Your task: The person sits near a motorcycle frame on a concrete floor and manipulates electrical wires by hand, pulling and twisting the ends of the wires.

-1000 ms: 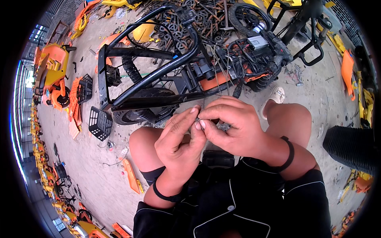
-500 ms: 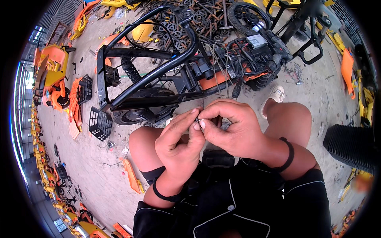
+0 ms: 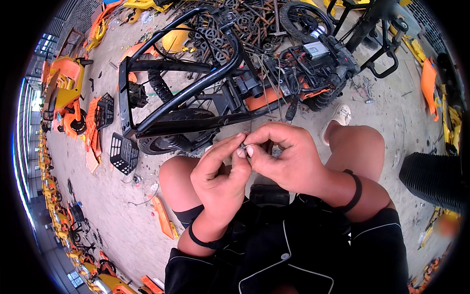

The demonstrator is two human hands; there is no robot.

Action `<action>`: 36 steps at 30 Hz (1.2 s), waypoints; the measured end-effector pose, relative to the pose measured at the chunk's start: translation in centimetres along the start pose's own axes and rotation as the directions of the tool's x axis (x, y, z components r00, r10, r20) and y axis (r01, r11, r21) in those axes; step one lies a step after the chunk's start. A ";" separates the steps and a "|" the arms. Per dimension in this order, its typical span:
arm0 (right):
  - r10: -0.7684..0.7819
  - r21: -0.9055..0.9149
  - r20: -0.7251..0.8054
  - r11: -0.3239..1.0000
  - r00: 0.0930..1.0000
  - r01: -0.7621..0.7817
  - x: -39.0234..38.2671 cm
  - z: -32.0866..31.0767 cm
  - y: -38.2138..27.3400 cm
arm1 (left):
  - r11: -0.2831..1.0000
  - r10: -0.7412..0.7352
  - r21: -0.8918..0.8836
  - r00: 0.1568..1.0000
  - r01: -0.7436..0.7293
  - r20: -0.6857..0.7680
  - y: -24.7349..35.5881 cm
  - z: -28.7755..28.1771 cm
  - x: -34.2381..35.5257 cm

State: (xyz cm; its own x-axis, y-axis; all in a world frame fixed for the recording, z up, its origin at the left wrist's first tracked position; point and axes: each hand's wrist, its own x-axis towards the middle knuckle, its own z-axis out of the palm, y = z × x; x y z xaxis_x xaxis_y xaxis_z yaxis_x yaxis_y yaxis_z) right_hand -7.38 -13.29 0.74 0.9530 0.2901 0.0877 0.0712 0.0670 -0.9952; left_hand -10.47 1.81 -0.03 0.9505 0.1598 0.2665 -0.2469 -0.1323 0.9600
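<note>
My left hand (image 3: pixel 218 174) and my right hand (image 3: pixel 289 157) meet above my lap, thumbs and forefingers pinched close together. Between the fingertips sits a small dark metal piece (image 3: pixel 245 146), mostly hidden and too small to name; both hands seem to hold it. Just beyond them lies a stripped black scooter frame (image 3: pixel 191 100) with its wheel (image 3: pixel 181 132), loose cables and an orange panel (image 3: pixel 262 99). A black-handled tool (image 3: pixel 292 110) rests against the frame, close past my right hand.
Rusty metal parts (image 3: pixel 240 34) are heaped behind the frame. A black plastic basket (image 3: pixel 124 153) and an orange strip (image 3: pixel 163 218) lie on the floor to the left. Stacked black ribbed items (image 3: pixel 431 181) stand at the right. Yellow and orange scooters (image 3: pixel 66 93) line the left side.
My fingertips have shifted slightly around the small piece, and the right thumb has tilted a little. Everything else stays as it was.
</note>
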 end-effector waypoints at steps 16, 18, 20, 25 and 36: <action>-0.203 -0.103 0.091 0.972 0.975 0.212 1.1 -1.2 0.2 | 0.981 0.115 0.151 0.993 -0.118 0.030 0.0 -0.7 0.5; -0.186 -0.104 0.122 0.974 0.975 0.199 1.1 -1.3 0.0 | 0.980 0.112 0.162 0.993 -0.115 0.029 0.1 -0.7 0.5; -0.154 -0.114 0.139 0.979 0.978 0.171 1.2 -1.5 -0.1 | 0.980 0.099 0.172 0.994 -0.104 0.033 0.3 -0.7 0.6; -0.035 -0.102 0.127 0.994 0.991 0.048 1.2 -1.4 -0.4 | 0.923 0.216 0.312 0.974 -0.226 0.067 0.2 -0.7 1.0; 0.142 0.096 0.140 0.983 0.980 -0.156 0.9 -1.1 0.2 | 0.942 0.185 0.273 0.981 -0.195 0.063 -0.1 -0.3 0.6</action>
State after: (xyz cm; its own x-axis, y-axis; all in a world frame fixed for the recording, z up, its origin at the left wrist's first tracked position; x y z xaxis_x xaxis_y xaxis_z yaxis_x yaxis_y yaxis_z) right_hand -6.19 -14.02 0.55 0.9028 0.4272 -0.0492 -0.1068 0.1119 -0.9880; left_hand -9.96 2.20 0.07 0.8986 0.0702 0.4332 -0.3665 -0.4228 0.8288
